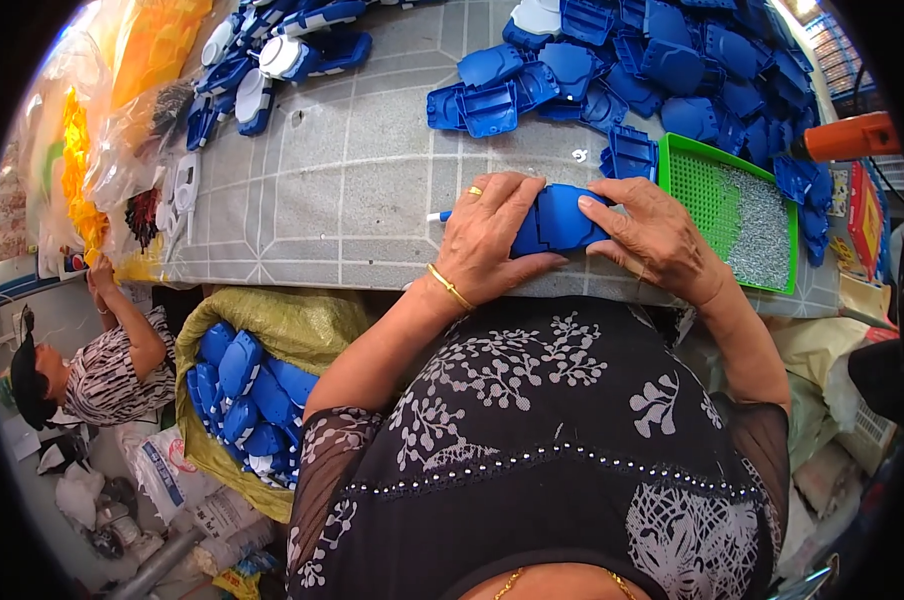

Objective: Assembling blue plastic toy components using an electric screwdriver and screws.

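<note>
Both hands close round one blue plastic casing [562,220] at the table's near edge. My left hand [490,235] wraps its left end, fingers over the far side and thumb along the near side. A short white-and-blue stub [438,216] pokes out beyond that hand. On the right end, my right hand [657,235] grips with thumb and fingers. The casing's underside is hidden. Just right of my right hand lies a green tray [692,165] holding many small silvery screws [757,225]. A loose blue shell [629,155] rests against the tray's far left corner.
Blue shells [672,60] are heaped at the far right, near an orange power tool [852,137]. Blue-and-white pieces [284,58] pile up at the far left. A sack [302,315] of blue casings stands below the table's edge. Another person [112,350] works at left beside yellow pieces [82,170].
</note>
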Demonstrator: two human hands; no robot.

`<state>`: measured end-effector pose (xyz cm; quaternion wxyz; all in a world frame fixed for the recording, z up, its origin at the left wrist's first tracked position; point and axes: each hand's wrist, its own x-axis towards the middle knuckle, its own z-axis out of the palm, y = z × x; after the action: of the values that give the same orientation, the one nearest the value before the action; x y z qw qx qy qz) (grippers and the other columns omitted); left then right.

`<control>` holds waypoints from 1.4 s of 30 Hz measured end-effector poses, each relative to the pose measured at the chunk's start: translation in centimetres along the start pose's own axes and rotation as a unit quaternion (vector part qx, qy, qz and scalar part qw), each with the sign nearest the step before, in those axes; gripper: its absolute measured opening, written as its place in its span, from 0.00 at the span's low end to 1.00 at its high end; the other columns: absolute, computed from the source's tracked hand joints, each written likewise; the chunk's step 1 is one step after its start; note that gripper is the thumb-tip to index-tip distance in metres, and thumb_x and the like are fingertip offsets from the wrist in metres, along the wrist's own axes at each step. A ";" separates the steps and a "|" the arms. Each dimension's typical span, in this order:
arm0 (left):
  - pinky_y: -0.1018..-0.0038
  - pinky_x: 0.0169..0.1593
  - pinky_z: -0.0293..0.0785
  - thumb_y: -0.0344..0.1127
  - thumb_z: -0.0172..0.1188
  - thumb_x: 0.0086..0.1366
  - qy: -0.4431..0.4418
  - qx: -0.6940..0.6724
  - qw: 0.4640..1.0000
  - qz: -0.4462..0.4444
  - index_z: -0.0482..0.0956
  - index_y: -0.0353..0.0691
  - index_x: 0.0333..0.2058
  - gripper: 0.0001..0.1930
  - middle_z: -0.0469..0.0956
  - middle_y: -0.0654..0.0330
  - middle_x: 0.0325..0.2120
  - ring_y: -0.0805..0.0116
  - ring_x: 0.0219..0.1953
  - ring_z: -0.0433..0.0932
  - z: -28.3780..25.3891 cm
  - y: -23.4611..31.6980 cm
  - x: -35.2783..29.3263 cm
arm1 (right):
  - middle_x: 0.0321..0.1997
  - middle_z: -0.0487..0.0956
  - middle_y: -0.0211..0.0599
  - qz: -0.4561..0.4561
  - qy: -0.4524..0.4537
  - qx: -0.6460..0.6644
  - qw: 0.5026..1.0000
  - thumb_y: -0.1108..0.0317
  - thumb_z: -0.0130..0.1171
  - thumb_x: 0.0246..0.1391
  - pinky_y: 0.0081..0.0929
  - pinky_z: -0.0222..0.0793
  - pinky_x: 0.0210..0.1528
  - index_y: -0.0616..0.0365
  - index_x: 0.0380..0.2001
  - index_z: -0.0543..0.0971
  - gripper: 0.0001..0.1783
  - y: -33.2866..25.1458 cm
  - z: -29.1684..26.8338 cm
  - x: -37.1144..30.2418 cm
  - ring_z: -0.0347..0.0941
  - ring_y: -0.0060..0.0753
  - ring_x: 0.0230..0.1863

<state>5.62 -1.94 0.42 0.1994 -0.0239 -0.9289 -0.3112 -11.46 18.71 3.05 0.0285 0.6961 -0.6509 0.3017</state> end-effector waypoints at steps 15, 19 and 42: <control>0.55 0.57 0.72 0.52 0.80 0.47 -0.005 -0.017 0.999 0.031 0.73 0.32 0.60 0.46 0.75 0.46 0.53 0.43 0.52 0.75 0.1 -0.2 0.5 | 0.54 0.76 0.44 -0.005 -0.047 -0.032 0.998 0.65 0.73 0.47 0.44 0.73 0.54 0.56 0.56 0.79 0.30 0.0 -0.2 0.6 0.75 0.50 0.52; 0.53 0.58 0.70 0.52 0.76 0.50 -0.005 -0.005 0.998 0.054 0.73 0.31 0.59 0.43 0.73 0.45 0.53 0.42 0.53 0.73 0.4 0.3 1.0 | 0.57 0.76 0.44 0.041 -0.072 -0.026 0.996 0.65 0.70 0.51 0.47 0.69 0.62 0.55 0.60 0.77 0.31 -0.6 -0.1 0.0 0.72 0.53 0.59; 0.54 0.59 0.70 0.48 0.77 0.51 -0.020 0.060 0.997 0.051 0.75 0.32 0.58 0.40 0.76 0.46 0.51 0.43 0.52 0.75 1.0 0.8 1.3 | 0.40 0.79 0.36 0.271 0.394 0.261 0.839 0.70 0.66 0.58 0.26 0.74 0.41 0.61 0.48 0.75 0.16 5.8 -14.6 -3.9 0.78 0.27 0.34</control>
<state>4.24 -0.76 0.64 0.1979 -0.0652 -0.9471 -0.2442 -22.31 27.62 11.15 0.0170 0.2958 -0.6445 0.7049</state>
